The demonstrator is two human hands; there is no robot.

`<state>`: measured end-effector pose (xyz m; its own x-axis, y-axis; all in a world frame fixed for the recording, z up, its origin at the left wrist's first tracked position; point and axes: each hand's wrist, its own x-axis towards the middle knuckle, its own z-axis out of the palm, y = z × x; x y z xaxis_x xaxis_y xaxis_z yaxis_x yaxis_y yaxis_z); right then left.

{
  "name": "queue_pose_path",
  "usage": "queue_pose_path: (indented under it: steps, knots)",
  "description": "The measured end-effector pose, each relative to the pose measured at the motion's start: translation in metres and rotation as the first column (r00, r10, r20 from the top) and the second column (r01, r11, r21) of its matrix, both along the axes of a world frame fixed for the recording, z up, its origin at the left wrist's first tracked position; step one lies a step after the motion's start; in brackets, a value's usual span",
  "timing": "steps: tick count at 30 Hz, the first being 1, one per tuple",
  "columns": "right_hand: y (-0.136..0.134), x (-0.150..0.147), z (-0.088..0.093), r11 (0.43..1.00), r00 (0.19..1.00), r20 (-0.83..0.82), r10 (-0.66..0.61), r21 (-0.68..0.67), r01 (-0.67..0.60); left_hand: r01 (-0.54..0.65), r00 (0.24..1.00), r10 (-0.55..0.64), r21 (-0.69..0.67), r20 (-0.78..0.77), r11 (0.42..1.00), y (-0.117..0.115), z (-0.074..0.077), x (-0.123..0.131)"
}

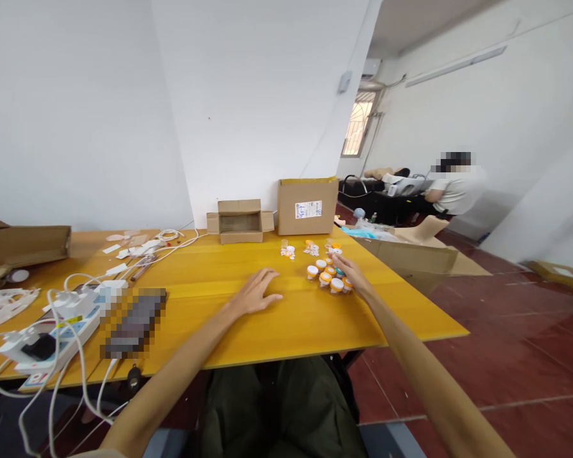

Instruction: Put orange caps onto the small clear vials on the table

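My left hand (pixel 259 291) hovers over or rests on the yellow table, thumb and fingers apart, with nothing in it. To its right stands a cluster of small clear jars (pixel 325 278) with white, orange and teal lids. My right hand (pixel 351 272) is at the right side of this cluster, its fingers stretched toward the far left over the jars. Whether its fingertips touch a jar is too small to tell. Just beyond lie small heaps of white pieces (pixel 311 250), with an orange-lidded jar or cap among them. A small clear cup (pixel 284 244) stands by the left heap.
An open cardboard box (pixel 241 228) and a taller closed carton (pixel 307 207) stand at the table's back. Left are a power strip (pixel 81 324) with white cables, a blurred phone-like device (pixel 136 323) and another carton (pixel 26 248). A person (pixel 453 184) sits at the far right.
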<state>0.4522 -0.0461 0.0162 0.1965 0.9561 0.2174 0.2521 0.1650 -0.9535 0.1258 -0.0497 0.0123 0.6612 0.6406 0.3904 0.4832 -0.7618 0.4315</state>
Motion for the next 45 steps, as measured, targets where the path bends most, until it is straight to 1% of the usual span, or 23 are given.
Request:
queue_pose_path:
  steps: [3,5,8,11,14,17,20,22,24,28,31,34,36,41,45]
  knots:
    - [0.004,-0.002,0.003,1.000,1.000,0.005,0.028,-0.003,-0.028,0.041,0.999,-0.042,-0.031,-0.019,0.999,0.007,-0.006,0.028]
    - [0.005,-0.005,0.005,0.999,0.999,0.030,0.033,0.012,-0.033,0.043,0.999,-0.043,-0.032,-0.001,0.999,0.011,-0.008,0.051]
    - [0.006,-0.013,0.004,0.999,0.998,0.045,0.033,0.026,-0.034,0.039,0.999,-0.039,0.015,0.031,0.999,0.013,-0.011,0.086]
    - [0.008,-0.025,-0.001,0.998,1.000,0.029,-0.001,0.056,-0.001,0.035,0.999,-0.037,0.045,0.034,0.998,0.010,-0.017,0.115]
    - [0.012,-0.039,-0.008,0.997,0.999,-0.031,-0.015,0.072,0.017,-0.022,0.996,0.022,0.002,0.083,1.000,0.006,-0.024,0.130]
    - [0.018,-0.053,-0.012,0.996,0.994,-0.102,-0.041,0.069,0.048,-0.072,0.990,0.075,-0.027,0.123,0.997,0.005,-0.028,0.132]
    - [0.024,-0.069,-0.014,0.995,0.993,-0.119,-0.023,0.098,0.035,-0.075,0.989,0.077,-0.023,0.126,0.997,0.006,-0.029,0.125]
    - [0.028,-0.081,-0.014,0.992,0.993,-0.117,-0.014,0.124,0.028,-0.073,0.990,0.076,-0.026,0.118,0.997,0.009,-0.028,0.115]
    - [0.033,-0.095,-0.015,0.989,0.992,-0.124,-0.005,0.143,0.023,-0.094,0.988,0.098,-0.039,0.120,0.995,0.013,-0.029,0.103]
    - [0.045,-0.126,-0.017,0.985,0.990,-0.135,0.036,0.174,-0.012,-0.123,0.986,0.127,-0.048,0.110,0.991,0.023,-0.031,0.071]
    - [0.058,-0.153,-0.019,0.979,0.991,-0.109,0.073,0.198,-0.050,-0.154,0.983,0.156,-0.030,0.100,0.988,0.033,-0.029,0.043]
    - [0.074,-0.181,-0.020,0.976,0.990,-0.096,0.100,0.205,-0.079,-0.199,0.976,0.204,-0.066,0.076,0.978,0.043,-0.024,0.015]
    - [0.085,-0.201,-0.019,0.976,0.986,-0.116,0.115,0.198,-0.091,-0.232,0.966,0.242,-0.106,0.087,0.967,0.049,-0.021,-0.001]
    - [0.107,-0.240,-0.015,0.983,0.984,-0.135,0.120,0.152,-0.099,-0.307,0.941,0.324,-0.161,0.093,0.938,0.062,-0.018,-0.032]
    - [0.119,-0.259,-0.011,0.982,0.991,-0.090,0.103,0.166,-0.087,-0.347,0.925,0.367,-0.179,0.095,0.921,0.068,-0.015,-0.049]
